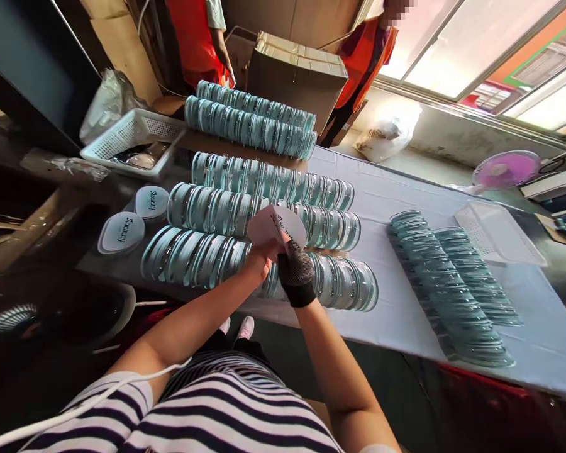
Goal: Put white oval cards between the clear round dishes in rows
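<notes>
Just above the front rows on the table, my left hand [262,257] is closed at the lower edge of a round white printed label [292,228]. My right hand [296,270], in a black fingerless mesh glove, pinches the same label near its middle. A plain pale flap [263,225] shows on its left side; whether this is a second layer or a fold I cannot tell. Behind and below my hands lie rows of round, clear pale-green cases [207,211] standing on edge. Two piles of similar printed labels [121,233] lie to the left.
More cases [249,126] stand in rows at the back, and others [453,289] at the right. A white basket [136,119] is at back left, a white tray [500,233] at far right, near a pink fan [507,168]. Two people in red stand behind a large carton [295,78].
</notes>
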The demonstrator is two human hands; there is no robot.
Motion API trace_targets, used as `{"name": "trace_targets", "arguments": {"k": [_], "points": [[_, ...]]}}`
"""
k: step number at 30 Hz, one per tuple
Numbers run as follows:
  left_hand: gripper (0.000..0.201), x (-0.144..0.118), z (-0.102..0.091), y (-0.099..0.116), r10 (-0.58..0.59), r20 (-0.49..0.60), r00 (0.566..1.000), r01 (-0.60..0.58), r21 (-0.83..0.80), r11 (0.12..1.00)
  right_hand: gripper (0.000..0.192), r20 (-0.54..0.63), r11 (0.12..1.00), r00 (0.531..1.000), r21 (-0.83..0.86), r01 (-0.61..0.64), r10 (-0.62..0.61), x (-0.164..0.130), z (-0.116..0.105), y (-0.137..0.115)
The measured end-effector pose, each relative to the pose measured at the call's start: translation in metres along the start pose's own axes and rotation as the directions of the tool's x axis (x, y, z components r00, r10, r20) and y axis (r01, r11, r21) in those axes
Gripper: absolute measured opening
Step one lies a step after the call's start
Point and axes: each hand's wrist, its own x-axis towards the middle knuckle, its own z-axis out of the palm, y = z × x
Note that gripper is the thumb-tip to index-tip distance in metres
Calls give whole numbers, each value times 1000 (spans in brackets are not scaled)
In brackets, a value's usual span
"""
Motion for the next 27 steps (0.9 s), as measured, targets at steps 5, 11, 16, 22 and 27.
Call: {"name": "trace_targets", "arguments": {"k": [5, 11, 16, 22, 27], "points": [[24, 1, -6, 31, -7, -76, 997, 3, -50, 999, 37, -299, 933, 884, 122, -338, 359, -19, -32, 14], [29, 29, -29, 66, 34, -38, 999, -37, -81, 996, 42, -225, 875, 895, -220, -432, 385, -149, -29, 7], [31, 36, -38, 58, 1, -19, 1000, -2, -65, 998, 46, -141, 903, 938, -259, -343, 316, -198, 11, -21], [29, 39, -41, 55, -22, 32, 999, 24, -53, 998, 42, -110, 890, 945, -319, -326, 307, -196, 12, -39], [30, 39, -43, 51, -21, 38, 999, 23, -59, 998, 33, 40, 858, 926, -393, -330, 374, -173, 36, -41]]}}
